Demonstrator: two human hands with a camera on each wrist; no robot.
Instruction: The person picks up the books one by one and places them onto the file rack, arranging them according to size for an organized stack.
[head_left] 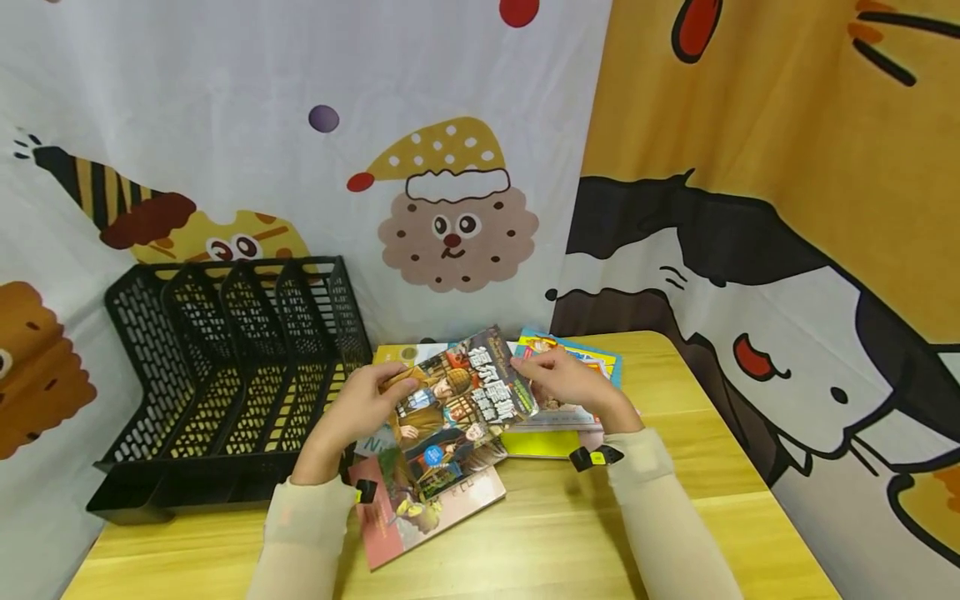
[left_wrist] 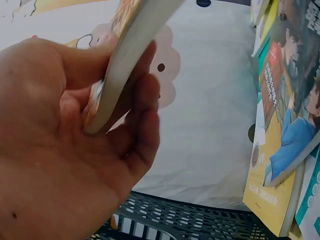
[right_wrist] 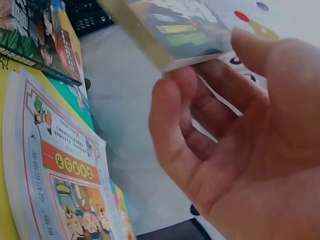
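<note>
A dark illustrated paperback book point(head_left: 457, 400) with large white title characters is held up, tilted, between both hands. My left hand point(head_left: 363, 408) grips its left edge, thumb on the cover; in the left wrist view the fingers curl behind the book's spine or page edge point(left_wrist: 115, 75). My right hand point(head_left: 573, 383) pinches the upper right corner; in the right wrist view the thumb lies on the cover and the fingertips support the book point(right_wrist: 175, 30) from below. Under it lie other books, including a pink-edged one point(head_left: 390, 533) at the front.
A black mesh desk organizer point(head_left: 232, 392) with several upright compartments stands at the left of the wooden table point(head_left: 555, 533). More books, one with a blue-and-yellow cover point(head_left: 611, 367), lie stacked behind the right hand. A cartoon-printed curtain point(head_left: 465, 75) hangs behind the table.
</note>
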